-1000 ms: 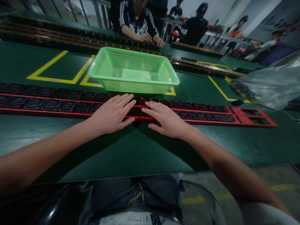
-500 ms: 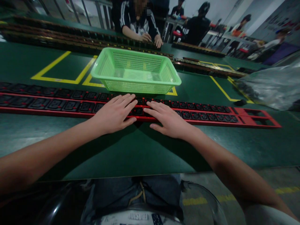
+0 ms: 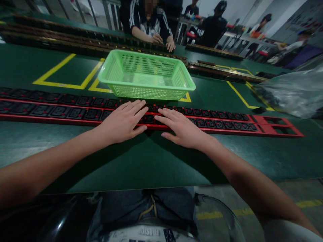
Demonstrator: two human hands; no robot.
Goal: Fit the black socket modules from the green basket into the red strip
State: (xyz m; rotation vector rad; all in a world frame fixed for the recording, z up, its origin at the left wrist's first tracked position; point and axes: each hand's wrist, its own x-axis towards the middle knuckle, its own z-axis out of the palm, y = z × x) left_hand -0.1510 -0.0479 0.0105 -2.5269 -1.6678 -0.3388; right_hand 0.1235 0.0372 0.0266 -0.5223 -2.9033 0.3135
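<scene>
A long red frame (image 3: 262, 129) lies across the green table, with two rows of black socket-like pieces (image 3: 60, 112) set along it. My left hand (image 3: 123, 121) rests palm down over the middle of the frame, its fingers stretched out and its thumb along the near edge. Just to the right, my right hand (image 3: 180, 128) lies flat on the same frame, fingers extended toward the left. A narrow gap separates the fingertips of the two hands. Neither hand holds anything. The pieces under both palms are hidden.
Behind the frame stands a light green plastic basket (image 3: 151, 88). Clear plastic bags (image 3: 290, 92) lie at the right. Long dark strips (image 3: 63, 38) run along the far side, where a person (image 3: 151, 28) sits with hands on the table. Yellow tape (image 3: 60, 86) marks the tabletop.
</scene>
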